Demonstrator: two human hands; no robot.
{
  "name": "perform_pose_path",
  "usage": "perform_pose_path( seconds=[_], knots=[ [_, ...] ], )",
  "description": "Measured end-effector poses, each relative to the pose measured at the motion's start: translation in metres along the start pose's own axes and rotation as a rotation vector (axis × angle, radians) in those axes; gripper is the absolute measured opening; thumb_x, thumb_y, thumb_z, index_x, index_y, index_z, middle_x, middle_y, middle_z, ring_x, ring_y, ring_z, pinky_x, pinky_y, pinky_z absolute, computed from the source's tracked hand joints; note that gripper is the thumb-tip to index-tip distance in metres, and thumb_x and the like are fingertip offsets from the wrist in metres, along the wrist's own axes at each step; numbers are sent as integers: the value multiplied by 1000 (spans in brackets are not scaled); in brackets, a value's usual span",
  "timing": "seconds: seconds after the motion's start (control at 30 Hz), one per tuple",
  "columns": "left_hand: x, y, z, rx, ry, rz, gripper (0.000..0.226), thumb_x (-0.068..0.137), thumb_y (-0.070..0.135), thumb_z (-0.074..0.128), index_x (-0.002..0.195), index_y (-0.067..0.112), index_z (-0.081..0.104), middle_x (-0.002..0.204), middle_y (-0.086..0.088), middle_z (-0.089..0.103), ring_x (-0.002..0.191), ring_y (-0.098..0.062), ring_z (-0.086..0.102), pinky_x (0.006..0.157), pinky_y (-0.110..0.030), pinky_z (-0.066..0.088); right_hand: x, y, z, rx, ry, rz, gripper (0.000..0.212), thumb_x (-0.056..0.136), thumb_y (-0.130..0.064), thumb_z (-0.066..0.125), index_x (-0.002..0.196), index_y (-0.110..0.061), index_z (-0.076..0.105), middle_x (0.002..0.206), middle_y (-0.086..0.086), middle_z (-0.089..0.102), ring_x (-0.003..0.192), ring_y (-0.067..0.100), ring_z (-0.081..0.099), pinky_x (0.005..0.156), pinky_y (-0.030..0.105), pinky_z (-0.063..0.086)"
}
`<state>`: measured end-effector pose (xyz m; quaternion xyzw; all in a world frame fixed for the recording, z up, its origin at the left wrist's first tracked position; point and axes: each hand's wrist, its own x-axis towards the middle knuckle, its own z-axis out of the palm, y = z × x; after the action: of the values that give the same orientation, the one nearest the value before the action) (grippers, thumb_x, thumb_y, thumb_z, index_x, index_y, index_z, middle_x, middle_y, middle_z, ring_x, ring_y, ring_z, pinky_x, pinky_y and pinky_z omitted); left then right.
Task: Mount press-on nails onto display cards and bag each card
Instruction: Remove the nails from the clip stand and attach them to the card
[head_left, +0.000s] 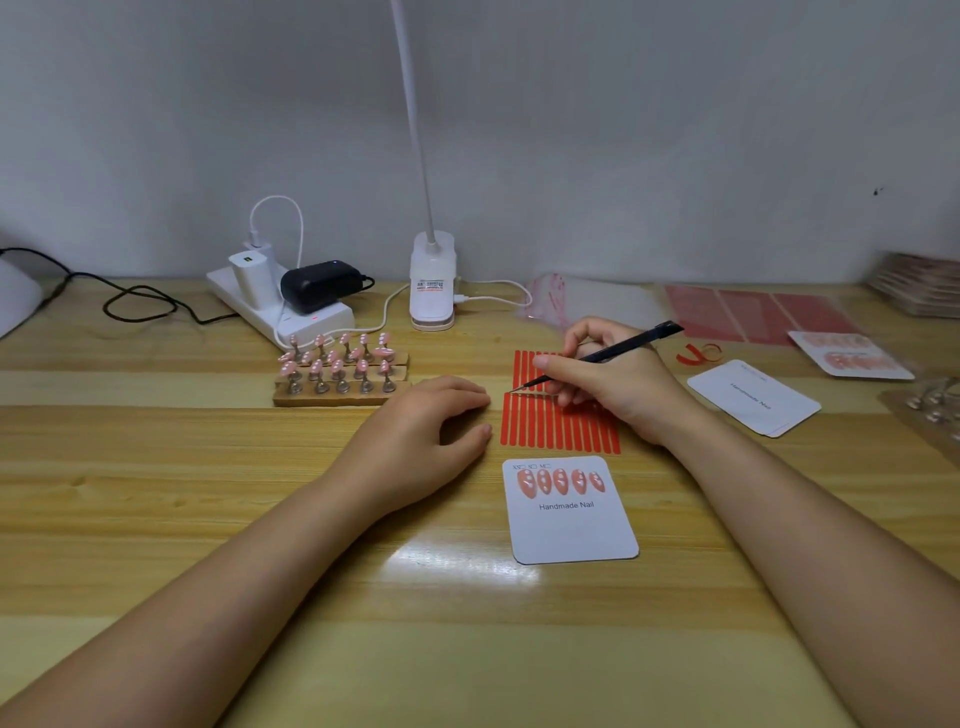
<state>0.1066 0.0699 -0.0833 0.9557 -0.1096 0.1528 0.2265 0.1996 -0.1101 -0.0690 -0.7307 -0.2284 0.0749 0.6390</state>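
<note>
A white "Handmade Nail" display card (571, 525) lies on the table with several pink nails (561, 480) stuck in a row along its top. Just beyond it is a sheet of red adhesive strips (558, 428). My right hand (618, 382) rests over that sheet and pinches black tweezers (597, 358), whose tip touches a strip near the sheet's left edge. My left hand (431, 434) rests on the table beside the sheet, fingers curled loosely and holding nothing. More pink nails stand on small metal holders on wooden bars (340, 371) to the left.
Blank cards (753, 397) lie stacked at the right. A filled card (852, 356), red sheets (758, 314) and clear bags (587, 301) lie further back. A clip lamp (432, 283), power strip (275, 306) with chargers and cables stand along the wall.
</note>
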Motion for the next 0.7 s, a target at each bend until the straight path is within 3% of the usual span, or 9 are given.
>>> perform_pose_path(
  seconds=[0.53,0.7],
  knots=[
    [0,0,2,1,14,4,37,91,29,54,126,17,58,126,10,55,114,-4,47,86,-11,30,-5,-7,-5,106,-35,-10,24,81,-2,66,71,-13,47,53,3,61,42,9,56,45,17,47],
    [-1,1,2,-2,14,-5,36,91,27,54,124,14,59,126,8,56,115,-8,48,93,-19,35,-5,-21,-10,225,-30,7,25,82,2,63,71,-13,46,50,0,60,41,6,55,43,14,44]
  ],
)
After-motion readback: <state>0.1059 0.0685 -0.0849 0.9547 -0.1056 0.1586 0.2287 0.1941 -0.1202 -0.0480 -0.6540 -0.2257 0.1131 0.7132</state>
